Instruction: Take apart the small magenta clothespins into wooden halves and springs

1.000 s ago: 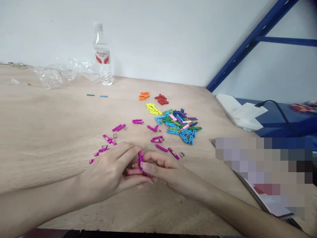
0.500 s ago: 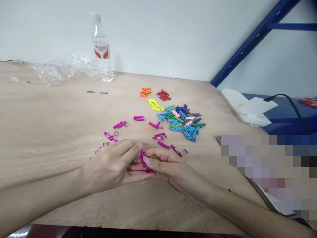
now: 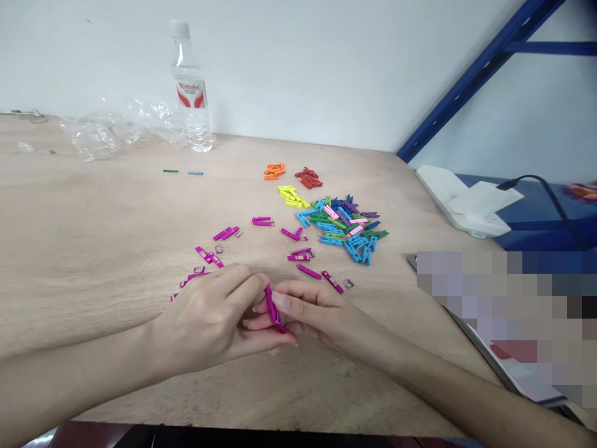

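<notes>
Both hands meet low over the wooden table (image 3: 93,236) and pinch one small magenta clothespin (image 3: 273,307) between them. My left hand (image 3: 212,320) curls its fingers around the pin from the left. My right hand (image 3: 312,311) presses thumb and forefinger on it from the right. Loose magenta pin halves (image 3: 308,271) and tiny metal springs (image 3: 347,284) lie scattered just beyond my fingers.
A mixed heap of blue, green, pink and purple pins (image 3: 345,227) lies further back, with small yellow (image 3: 291,196), orange (image 3: 274,171) and red (image 3: 308,178) piles behind it. A water bottle (image 3: 190,87) and crumpled clear plastic (image 3: 102,130) stand near the wall. A white device (image 3: 464,202) sits right.
The hands stay together on the magenta pin, which has tilted slightly. The view has shifted a little; nothing on the table has moved.
</notes>
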The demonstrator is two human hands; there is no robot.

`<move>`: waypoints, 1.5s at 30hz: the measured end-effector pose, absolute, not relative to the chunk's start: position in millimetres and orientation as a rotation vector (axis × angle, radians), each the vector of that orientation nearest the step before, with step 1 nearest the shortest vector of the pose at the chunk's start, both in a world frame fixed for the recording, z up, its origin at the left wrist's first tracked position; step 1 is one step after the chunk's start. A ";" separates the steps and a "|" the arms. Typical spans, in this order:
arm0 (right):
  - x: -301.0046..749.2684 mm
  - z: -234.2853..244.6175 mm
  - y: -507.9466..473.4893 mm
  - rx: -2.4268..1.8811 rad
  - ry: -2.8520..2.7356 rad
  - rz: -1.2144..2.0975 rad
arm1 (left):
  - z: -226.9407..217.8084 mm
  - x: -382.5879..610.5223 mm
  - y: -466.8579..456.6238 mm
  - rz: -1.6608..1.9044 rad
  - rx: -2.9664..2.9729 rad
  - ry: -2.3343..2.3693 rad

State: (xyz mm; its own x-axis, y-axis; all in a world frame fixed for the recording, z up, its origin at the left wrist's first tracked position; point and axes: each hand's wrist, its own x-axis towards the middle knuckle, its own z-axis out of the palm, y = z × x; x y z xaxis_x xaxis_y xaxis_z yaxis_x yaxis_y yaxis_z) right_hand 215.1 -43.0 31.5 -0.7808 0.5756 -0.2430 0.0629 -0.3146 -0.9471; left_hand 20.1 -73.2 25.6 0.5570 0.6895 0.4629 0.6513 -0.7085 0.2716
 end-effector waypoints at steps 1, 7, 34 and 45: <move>214.6 33.2 -43.1 -0.830 -1.634 2.121 | 25.9 20.2 -73.5 0.838 2.696 1.182; 212.5 37.5 -44.2 -0.830 -1.659 2.100 | 29.9 13.5 -72.4 0.780 2.530 1.153; 231.1 52.0 -51.5 -0.903 -2.421 1.490 | 29.7 18.8 -70.3 0.740 2.001 1.299; 224.2 58.0 -49.4 -0.955 -2.372 1.467 | 29.9 22.1 -74.9 0.727 1.964 1.374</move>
State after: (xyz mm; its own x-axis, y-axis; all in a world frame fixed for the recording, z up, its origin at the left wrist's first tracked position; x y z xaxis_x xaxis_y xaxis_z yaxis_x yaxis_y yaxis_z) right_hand 224.2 -49.4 58.0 -0.7734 0.6121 -0.1646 0.4205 0.3012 -0.8558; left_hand 22.1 -74.9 29.9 0.3054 0.9485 0.0844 0.6031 -0.2612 0.7537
